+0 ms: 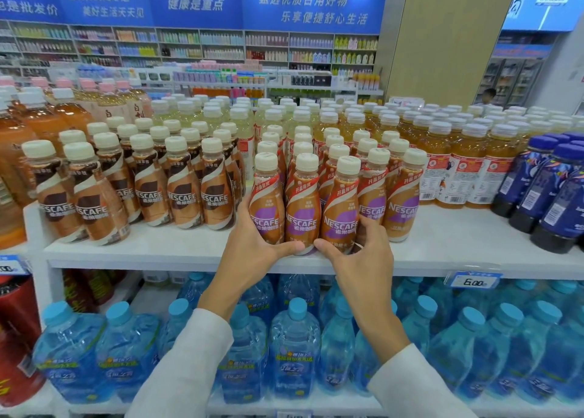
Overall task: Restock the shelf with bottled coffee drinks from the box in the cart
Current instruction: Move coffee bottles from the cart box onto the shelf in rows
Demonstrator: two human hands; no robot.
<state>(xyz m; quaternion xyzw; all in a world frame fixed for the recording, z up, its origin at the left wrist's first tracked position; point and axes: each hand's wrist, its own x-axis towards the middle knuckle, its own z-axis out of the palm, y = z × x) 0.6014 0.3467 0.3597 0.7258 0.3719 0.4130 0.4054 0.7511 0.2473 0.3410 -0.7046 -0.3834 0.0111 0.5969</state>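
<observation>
Your hands, left and right, clasp three purple-labelled plastic coffee bottles at the white shelf front edge (uneven pushing risks toppling one off).

- One view only, from the person's head, so there is no second view to share any of the scene with.
- It faces the white shelf straight on and tilts slightly down; the shelf's front edge runs across the middle of the frame.
- It sits close: both forearms reach in from the bottom edge to the shelf.
- Below the shelf, water bottles fill the lower frame.
- Above and behind the shelf, the view carries far across the store to wall racks and blue banners.
- The wide lens bends the shelf's ends.
</observation>
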